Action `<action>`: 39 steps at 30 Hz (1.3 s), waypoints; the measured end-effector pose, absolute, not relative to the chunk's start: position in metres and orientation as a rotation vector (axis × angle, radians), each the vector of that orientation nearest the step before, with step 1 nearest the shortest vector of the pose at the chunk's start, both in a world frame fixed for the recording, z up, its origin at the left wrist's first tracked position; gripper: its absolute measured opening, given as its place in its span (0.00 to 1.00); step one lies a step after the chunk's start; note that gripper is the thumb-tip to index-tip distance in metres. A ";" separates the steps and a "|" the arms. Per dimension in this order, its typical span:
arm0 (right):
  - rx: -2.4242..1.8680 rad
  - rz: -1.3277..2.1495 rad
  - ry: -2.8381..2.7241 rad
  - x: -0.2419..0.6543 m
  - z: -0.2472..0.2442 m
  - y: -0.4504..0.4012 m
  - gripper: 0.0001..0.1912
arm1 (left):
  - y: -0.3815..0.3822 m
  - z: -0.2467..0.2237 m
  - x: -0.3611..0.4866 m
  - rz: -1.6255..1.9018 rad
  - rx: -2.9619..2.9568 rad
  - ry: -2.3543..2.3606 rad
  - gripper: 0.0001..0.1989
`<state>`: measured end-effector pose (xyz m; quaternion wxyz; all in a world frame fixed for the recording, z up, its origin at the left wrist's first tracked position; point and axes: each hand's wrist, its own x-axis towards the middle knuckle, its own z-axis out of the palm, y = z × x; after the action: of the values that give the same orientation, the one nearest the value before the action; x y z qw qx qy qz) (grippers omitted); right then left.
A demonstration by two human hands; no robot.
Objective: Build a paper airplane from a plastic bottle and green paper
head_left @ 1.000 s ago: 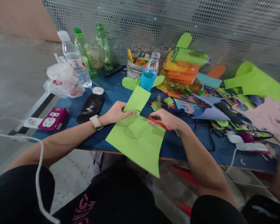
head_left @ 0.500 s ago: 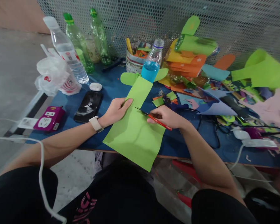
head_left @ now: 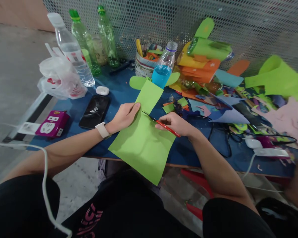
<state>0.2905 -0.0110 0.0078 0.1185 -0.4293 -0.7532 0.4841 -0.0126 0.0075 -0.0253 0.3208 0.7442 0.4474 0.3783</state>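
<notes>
A sheet of light green paper [head_left: 144, 145] hangs over the front edge of the blue table. Its upper part [head_left: 150, 94] is a narrower flap, tilted up to the right. My left hand [head_left: 126, 115] pinches the paper's left edge, thumb on top. In my right hand [head_left: 172, 123] is a pair of red-handled scissors [head_left: 167, 128], seen edge-on. Their dark, thin blades lie across the paper at the base of the flap, pointing toward my left thumb. Whether the blades are parted cannot be made out. Just behind the flap stands a bottle of blue liquid [head_left: 161, 76] with green paper pieces [head_left: 137, 82] beside it.
On the left are a phone [head_left: 94, 111], an earbud case [head_left: 102, 90], a purple power adapter [head_left: 52, 124], a bagged cup [head_left: 62, 77] and several bottles [head_left: 83, 39]. Paper scraps [head_left: 201, 107] and cables crowd the right. A perforated metal panel [head_left: 149, 19] rises behind.
The scissors have shifted slightly left over the paper, with the blade tips closer to my left thumb. Both hands keep their grips; the view has moved a little.
</notes>
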 end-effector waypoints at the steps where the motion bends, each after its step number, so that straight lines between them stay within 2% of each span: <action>1: -1.254 1.414 -2.201 0.290 0.007 -0.011 0.47 | 0.007 -0.025 -0.012 1.000 1.946 1.180 0.30; 31: -1.319 1.418 -2.078 0.276 0.008 -0.023 0.49 | 0.012 -0.014 -0.012 0.961 2.011 1.251 0.30; 39: -1.271 1.433 -2.046 0.272 0.011 -0.027 0.47 | 0.013 -0.010 -0.011 0.952 1.991 1.275 0.30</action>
<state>0.2724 -0.0274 0.0113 0.1685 -0.4471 -0.7196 0.5039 -0.0112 0.0128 -0.0105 0.2922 0.7472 0.4784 0.3571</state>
